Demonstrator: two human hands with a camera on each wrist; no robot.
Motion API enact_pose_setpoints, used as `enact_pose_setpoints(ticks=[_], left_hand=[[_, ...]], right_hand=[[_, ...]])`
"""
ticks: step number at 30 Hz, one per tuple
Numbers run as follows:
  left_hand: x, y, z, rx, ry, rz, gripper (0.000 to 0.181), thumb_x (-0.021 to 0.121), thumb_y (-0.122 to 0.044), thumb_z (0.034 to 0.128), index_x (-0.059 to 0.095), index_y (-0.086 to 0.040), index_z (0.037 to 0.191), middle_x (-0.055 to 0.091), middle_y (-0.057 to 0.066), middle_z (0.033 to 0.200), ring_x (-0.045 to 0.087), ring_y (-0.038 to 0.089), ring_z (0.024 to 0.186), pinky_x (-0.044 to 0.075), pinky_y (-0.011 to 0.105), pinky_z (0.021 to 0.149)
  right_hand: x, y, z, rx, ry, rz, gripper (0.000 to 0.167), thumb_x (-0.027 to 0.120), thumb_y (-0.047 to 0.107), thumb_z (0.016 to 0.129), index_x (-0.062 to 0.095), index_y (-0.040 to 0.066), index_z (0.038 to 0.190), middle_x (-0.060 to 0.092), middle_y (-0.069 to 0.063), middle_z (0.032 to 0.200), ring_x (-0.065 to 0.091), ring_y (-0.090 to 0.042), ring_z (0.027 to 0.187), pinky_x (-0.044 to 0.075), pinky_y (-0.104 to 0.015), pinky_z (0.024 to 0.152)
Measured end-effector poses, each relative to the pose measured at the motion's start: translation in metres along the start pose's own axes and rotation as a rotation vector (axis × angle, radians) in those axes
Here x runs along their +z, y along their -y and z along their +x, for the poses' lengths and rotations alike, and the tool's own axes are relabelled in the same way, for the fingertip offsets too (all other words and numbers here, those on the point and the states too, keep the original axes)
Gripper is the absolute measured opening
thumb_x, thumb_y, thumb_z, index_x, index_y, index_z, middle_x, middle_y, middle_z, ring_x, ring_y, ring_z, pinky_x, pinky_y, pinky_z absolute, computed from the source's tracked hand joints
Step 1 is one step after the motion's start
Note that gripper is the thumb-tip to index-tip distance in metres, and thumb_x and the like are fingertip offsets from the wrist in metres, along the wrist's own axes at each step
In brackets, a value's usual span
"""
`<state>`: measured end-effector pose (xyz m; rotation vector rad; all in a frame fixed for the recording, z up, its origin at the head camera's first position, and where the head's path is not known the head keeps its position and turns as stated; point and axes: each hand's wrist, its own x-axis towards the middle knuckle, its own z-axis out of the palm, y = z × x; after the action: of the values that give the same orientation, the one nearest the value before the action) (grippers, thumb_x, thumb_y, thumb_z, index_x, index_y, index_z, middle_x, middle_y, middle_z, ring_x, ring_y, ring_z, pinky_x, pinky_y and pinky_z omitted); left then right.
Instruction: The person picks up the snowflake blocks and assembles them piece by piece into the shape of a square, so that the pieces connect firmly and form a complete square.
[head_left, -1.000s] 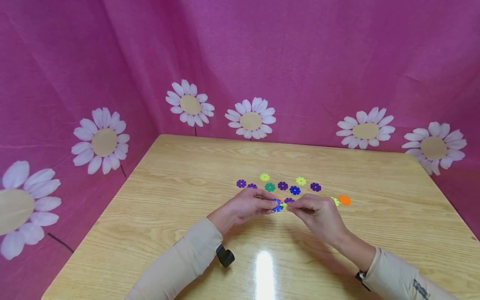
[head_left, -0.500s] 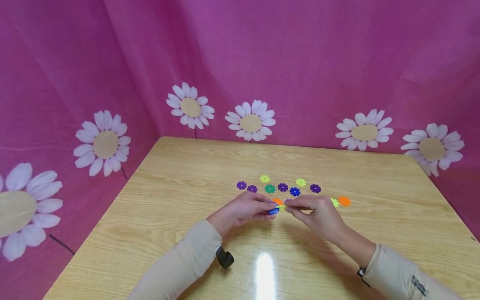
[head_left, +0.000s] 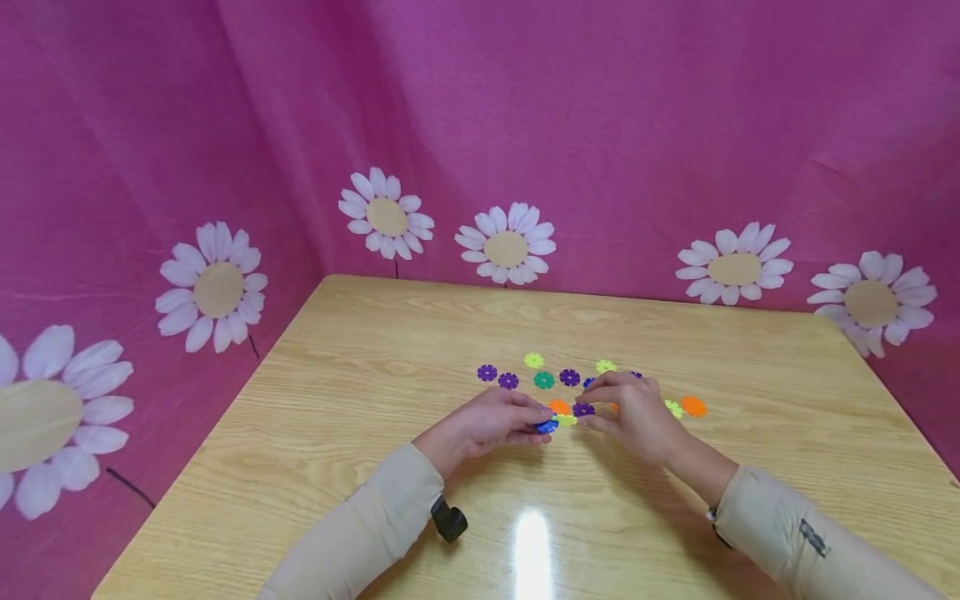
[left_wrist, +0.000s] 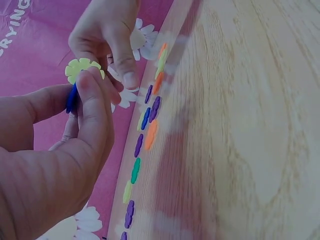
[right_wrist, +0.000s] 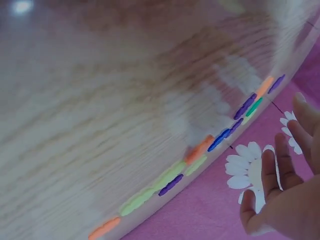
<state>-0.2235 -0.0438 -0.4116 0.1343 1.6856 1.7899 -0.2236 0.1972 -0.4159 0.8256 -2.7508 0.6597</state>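
Note:
My left hand [head_left: 495, 421] pinches a blue notched disc [head_left: 547, 426] between thumb and fingers, above the table. A yellow notched disc [left_wrist: 80, 70] is slotted into the blue one and sticks out past my left fingertips. Close by on the right is my right hand [head_left: 633, 417], its thumb and fingers apart. In the right wrist view those fingers [right_wrist: 270, 172] are spread with nothing between them. Beyond the hands, loose discs lie flat: a green disc [head_left: 543, 380], an orange disc [head_left: 559, 407] and a purple disc [head_left: 583, 409] among them. My right hand partly covers a few.
Several more purple and yellow discs lie in a loose band across the wooden table [head_left: 337, 358]. At the right of that band is an orange disc [head_left: 693, 406]. A pink cloth [head_left: 600, 125] printed with daisies hangs behind the table.
My right hand has let go of the yellow disc, its fingers parting and moving slightly away. The joined discs stay in my left hand, which has turned them flatter.

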Motion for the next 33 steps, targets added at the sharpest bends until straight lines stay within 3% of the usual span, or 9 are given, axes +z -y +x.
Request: enact_pose_setpoints(ticks=[3, 8, 13, 22, 33], left_hand=[[0.001, 0.000, 0.000, 0.001, 0.000, 0.003, 0.022, 0.061, -0.011, 0.0995, 0.066, 0.006, 0.112, 0.071, 0.011, 0.094, 0.070, 0.012, 0.079, 0.060, 0.027, 0.082], [0.002, 0.001, -0.003, -0.003, 0.014, 0.011, 0.022, 0.061, -0.011, 0.0993, 0.067, 0.005, 0.113, 0.070, 0.009, 0.093, 0.070, 0.012, 0.078, 0.059, 0.032, 0.089], [0.001, 0.003, -0.003, -0.010, 0.019, 0.007, 0.023, 0.061, -0.011, 0.0996, 0.067, 0.006, 0.113, 0.070, 0.010, 0.095, 0.071, 0.013, 0.081, 0.059, 0.031, 0.088], [-0.001, 0.006, -0.003, -0.013, 0.033, 0.005, 0.023, 0.059, -0.011, 0.1004, 0.067, 0.007, 0.113, 0.069, 0.010, 0.095, 0.070, 0.012, 0.080, 0.059, 0.030, 0.086], [0.000, 0.006, -0.003, -0.014, 0.039, 0.006, 0.024, 0.059, -0.012, 0.1006, 0.067, 0.007, 0.113, 0.070, 0.009, 0.093, 0.070, 0.012, 0.079, 0.059, 0.031, 0.088]], right_hand=[[0.002, -0.005, 0.002, 0.027, 0.027, -0.024, 0.025, 0.087, 0.026, 0.076, 0.080, 0.018, 0.099, 0.070, 0.000, 0.102, 0.060, -0.026, 0.104, 0.027, -0.048, 0.082], [0.004, -0.011, 0.007, 0.083, 0.085, -0.061, 0.031, 0.088, 0.033, 0.074, 0.080, 0.019, 0.100, 0.066, 0.001, 0.097, 0.055, -0.024, 0.097, 0.024, -0.048, 0.080], [0.004, -0.016, 0.010, 0.164, 0.152, -0.053, 0.035, 0.087, 0.036, 0.075, 0.079, 0.018, 0.104, 0.061, 0.002, 0.089, 0.050, -0.019, 0.086, 0.020, -0.045, 0.076], [0.005, -0.020, 0.015, 0.188, 0.189, -0.028, 0.023, 0.083, 0.034, 0.080, 0.081, 0.023, 0.099, 0.059, 0.006, 0.079, 0.047, -0.014, 0.079, 0.021, -0.045, 0.073], [0.009, -0.023, 0.020, 0.253, 0.214, 0.053, 0.022, 0.085, 0.028, 0.079, 0.078, 0.018, 0.097, 0.066, 0.006, 0.082, 0.052, -0.015, 0.081, 0.023, -0.042, 0.071]])
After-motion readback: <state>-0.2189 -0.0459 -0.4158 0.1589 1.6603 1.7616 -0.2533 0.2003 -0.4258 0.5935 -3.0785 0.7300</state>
